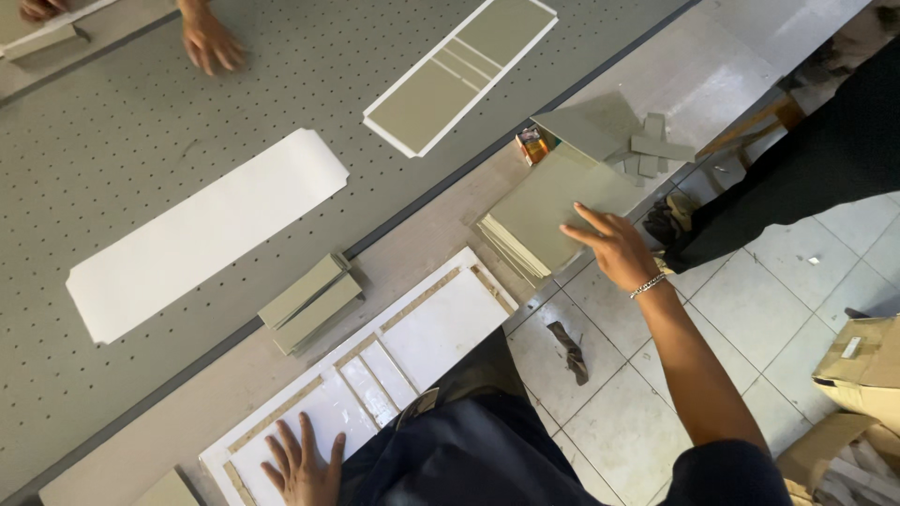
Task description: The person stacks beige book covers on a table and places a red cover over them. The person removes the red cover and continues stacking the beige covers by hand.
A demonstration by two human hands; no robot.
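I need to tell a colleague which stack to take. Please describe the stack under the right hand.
At the table's near edge, the right hand rests on a stack of square grey-green boards. Unlike the narrow strips further left, its boards are wide and overhang the edge.

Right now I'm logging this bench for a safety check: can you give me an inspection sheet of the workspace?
Surface: grey perforated table, pale border strip.
Job's things: stack of green boards; white cut sheet.
Clutter: long white sheet, small green pieces, offcuts, small box.
Grippers: right hand on the stack; left hand flat on the white sheet.
Cables: nothing seen.
Surroundings: another person's hand, tiled floor, cardboard boxes.
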